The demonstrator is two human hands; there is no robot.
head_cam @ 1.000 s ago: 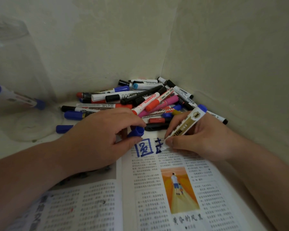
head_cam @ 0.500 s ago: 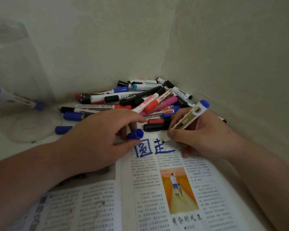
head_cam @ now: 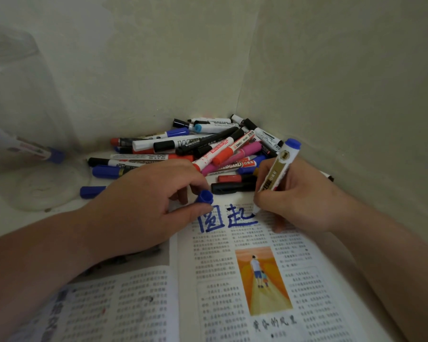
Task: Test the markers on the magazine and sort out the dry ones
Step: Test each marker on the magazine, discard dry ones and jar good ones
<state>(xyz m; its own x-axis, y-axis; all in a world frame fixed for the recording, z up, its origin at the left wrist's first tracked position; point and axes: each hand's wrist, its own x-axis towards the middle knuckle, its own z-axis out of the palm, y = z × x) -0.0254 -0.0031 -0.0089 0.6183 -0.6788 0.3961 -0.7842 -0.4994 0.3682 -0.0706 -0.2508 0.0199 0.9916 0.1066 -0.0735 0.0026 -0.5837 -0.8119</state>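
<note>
One marker (head_cam: 279,169), tip down on the magazine (head_cam: 139,304), blue end up and back-right.
Right hand (head_cam: 299,201) grips its barrel, fingers curled; left hand (head_cam: 139,208) pinches one blue cap (head_cam: 205,196) thumb-to-finger. Two blue characters (head_cam: 227,218) on page, second has more strokes than before. Pile (head_cam: 208,149) behind, too jumbled to count.

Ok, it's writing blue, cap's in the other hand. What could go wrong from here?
The right hand lies beside the blue strokes on the magazine and may smear them. The left hand only pinches the blue cap; dropped, it could vanish among the marker pile. The marker writes; laid on that pile, it mixes with untested ones.
</note>
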